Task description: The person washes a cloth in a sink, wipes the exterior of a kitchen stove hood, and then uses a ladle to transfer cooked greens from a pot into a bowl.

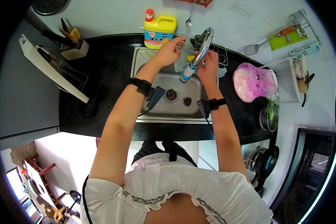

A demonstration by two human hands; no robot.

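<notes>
At the back of the stainless steel sink (182,112), my left hand (169,52) has its fingers curled beside a pale, translucent cloth or plastic sheet (182,63). Whether the fingers grip it is unclear. My right hand (208,67) is behind and right of the chrome faucet (206,42), its fingertips partly hidden by the spout. I cannot tell what it holds. A wire rack (222,53) stands behind it. The faucet ends in a blue and white filter nozzle (188,73). Below, a dark scouring ball (187,101) lies in the basin, right of the drain (171,95).
A yellow detergent jug (160,32) with a red pump stands behind my left hand. A pink plastic bag (253,82) sits on the black counter (109,84) at right, near a pot (269,116) with green vegetables. A knife block (75,49) and a leaning white board (51,67) are at left.
</notes>
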